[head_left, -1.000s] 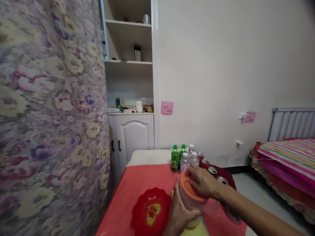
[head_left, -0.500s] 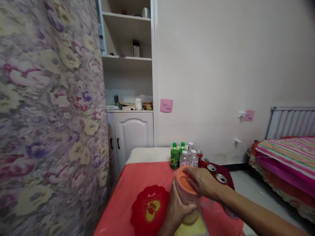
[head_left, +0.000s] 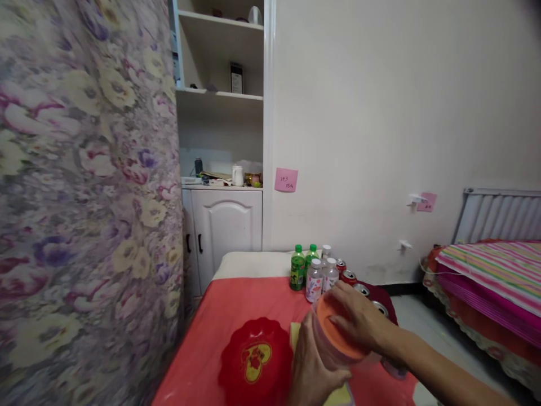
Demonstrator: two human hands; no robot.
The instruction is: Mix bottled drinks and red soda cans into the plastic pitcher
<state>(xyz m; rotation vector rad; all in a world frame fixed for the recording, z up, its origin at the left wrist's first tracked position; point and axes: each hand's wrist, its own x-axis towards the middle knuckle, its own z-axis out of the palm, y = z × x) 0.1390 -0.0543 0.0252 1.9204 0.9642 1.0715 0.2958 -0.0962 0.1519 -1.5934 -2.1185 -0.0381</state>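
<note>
While the left hand (head_left: 310, 372) wraps the lower wall of the jar (head_left: 327, 345), fingers curled round its near-left side, the right hand (head_left: 359, 321) lies palm-down on the lid (head_left: 327, 316), fingers spread and clamped over its rim. The right forearm enters from the near right.

Jar: cylindrical, translucent pinkish plastic, tilted with its top leaning left. Lid: round, flat, matte orange. The jar sits at the near edge of the tabletop (head_left: 245, 299), right of centre; whether its base rests on the cloth cannot be told.

Just left of the jar lies a glossy red plate (head_left: 253, 361) with a scalloped rim and a yellow heart motif. The tabletop carries a smooth red cloth. Farther off stand two green bottles (head_left: 298, 270), clear white-capped bottles (head_left: 315, 280) and red cans (head_left: 349, 276) with silver tops, packed close. A floral curtain (head_left: 84, 197), soft and folded, fills the left.
</note>
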